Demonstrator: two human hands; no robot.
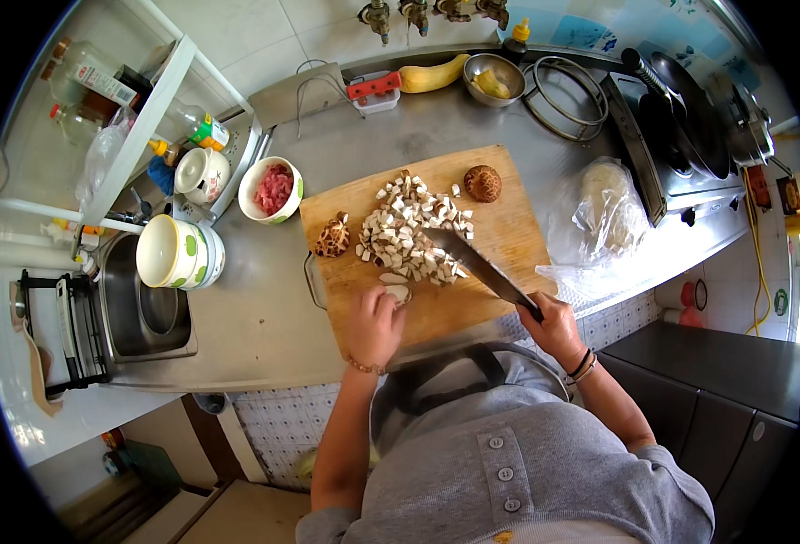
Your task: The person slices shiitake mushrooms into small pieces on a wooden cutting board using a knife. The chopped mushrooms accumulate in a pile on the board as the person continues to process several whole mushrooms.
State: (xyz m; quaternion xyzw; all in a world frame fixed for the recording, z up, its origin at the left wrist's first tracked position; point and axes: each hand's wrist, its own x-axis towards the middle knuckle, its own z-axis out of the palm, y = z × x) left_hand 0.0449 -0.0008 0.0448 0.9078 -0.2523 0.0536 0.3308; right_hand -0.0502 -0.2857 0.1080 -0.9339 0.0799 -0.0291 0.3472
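My right hand (551, 325) grips the handle of a kitchen cleaver (485, 268), its blade slanting up and left over a heap of diced mushroom (407, 228). My left hand (376, 326) is at the near left of the wooden cutting board (509, 221), fingers at pale mushroom slices (397, 293); whether they grip a slice cannot be told. A brown mushroom cap (482, 183) lies at the board's far right, and a cracked-top mushroom (332, 236) lies left of the heap. Beyond the board's upper left corner stands a bowl of red meat (274, 190).
Stacked bowls (162, 251) stand beside the sink (148, 306) on the left. A plastic bag (611, 211) lies right of the board, near the gas stove (686, 163). Along the back are a yellow squash (434, 75), a metal bowl (495, 80) and metal rings (567, 95).
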